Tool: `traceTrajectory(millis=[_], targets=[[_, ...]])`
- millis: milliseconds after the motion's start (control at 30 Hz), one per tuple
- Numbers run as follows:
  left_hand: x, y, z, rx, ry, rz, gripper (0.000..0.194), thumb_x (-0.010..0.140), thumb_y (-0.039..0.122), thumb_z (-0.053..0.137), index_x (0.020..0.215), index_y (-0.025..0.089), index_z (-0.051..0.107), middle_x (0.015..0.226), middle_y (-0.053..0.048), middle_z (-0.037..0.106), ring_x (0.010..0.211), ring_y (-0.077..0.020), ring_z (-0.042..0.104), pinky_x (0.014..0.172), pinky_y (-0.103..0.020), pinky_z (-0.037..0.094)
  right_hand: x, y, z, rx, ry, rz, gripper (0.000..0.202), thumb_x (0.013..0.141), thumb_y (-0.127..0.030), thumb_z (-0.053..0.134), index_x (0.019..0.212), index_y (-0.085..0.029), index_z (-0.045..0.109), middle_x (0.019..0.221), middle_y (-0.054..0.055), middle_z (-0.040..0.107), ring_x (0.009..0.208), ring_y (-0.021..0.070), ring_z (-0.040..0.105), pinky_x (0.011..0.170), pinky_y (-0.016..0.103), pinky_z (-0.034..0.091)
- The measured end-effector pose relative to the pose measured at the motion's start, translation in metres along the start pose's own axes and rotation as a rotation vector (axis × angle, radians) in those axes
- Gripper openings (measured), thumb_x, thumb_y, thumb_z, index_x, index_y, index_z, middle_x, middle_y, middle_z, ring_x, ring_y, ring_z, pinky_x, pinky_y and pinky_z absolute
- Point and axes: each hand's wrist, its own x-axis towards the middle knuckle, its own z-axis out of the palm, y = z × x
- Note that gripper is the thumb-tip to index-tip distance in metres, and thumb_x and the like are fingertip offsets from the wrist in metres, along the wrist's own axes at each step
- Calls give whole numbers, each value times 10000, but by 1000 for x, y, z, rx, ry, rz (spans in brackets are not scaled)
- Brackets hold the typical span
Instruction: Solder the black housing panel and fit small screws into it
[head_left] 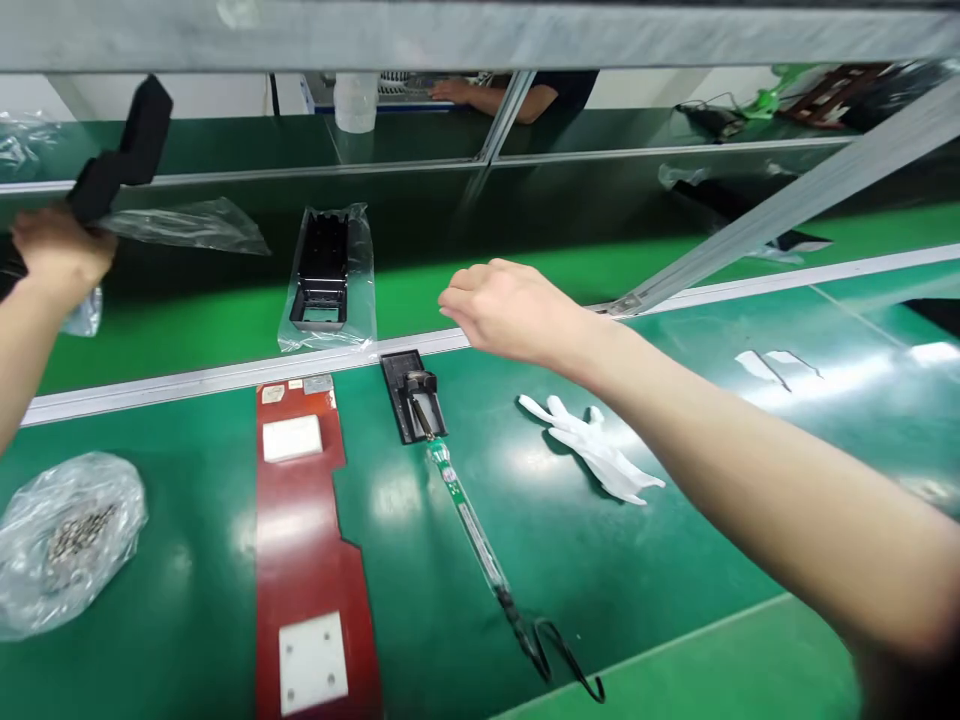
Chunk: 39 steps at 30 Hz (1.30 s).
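My left hand [56,255] is at the far left, closed around a black angular foam piece [124,150] that sticks up from it, with a clear plastic bag [187,225] trailing to its right. My right hand [506,305] reaches forward over the metal rail [225,375], fingers loosely apart and holding nothing. It hovers to the right of a black plastic housing in a clear bag [324,272] lying on the belt. Below it a small black stand [411,392] holds a long thin tool with a green section and black cord [480,545].
A red fixture plate with two white pads [307,560] lies on the green bench. A bag of small metal parts [64,540] sits at the left. A white glove [596,450] lies to the right. Across the belt, another person's arm [487,95] rests by a white bottle [355,100].
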Motion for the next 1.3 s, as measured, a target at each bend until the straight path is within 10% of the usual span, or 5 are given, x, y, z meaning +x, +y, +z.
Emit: traceTrajectory(millis=[400,667,800,1000,1300], targets=[[-141,-34,-69,102,121,457,470,825,171,468,1221,-74,537,1374,-289,454,1240,-476,463,997,-604,406,-54,-69,-59,117,150,-50,229,987,-158,423,1016,-102,643,1029,110,609,889,199,566,688,286,307],[-210,-77,-118,54,118,766,199,756,219,480,867,91,585,1373,-233,488,1308,-364,470,1190,-497,251,-76,-86,-90,343,791,-114,232,986,-156,447,1017,-97,669,968,62,633,903,171,588,796,281,445],[-233,-80,-143,-137,82,978,430,862,396,317,833,130,653,1316,-206,543,1300,-360,465,1197,-552,247,-78,-107,-106,353,1038,-374,252,1013,-156,412,1012,-103,658,978,65,628,905,152,572,820,254,453],[-268,-83,-169,-256,-139,1149,424,886,411,387,928,188,746,1346,-103,527,1304,-333,439,1215,-494,275,-75,-153,-118,49,923,-597,357,1009,-73,278,1158,-97,602,1149,76,575,900,170,492,806,291,423],[-297,-65,-136,-413,146,846,526,793,477,536,1240,207,598,1237,-112,566,1278,-322,501,1110,-580,428,-81,-192,-131,-58,676,-750,438,1015,-61,116,1005,-78,553,981,110,499,941,190,483,787,335,428]])
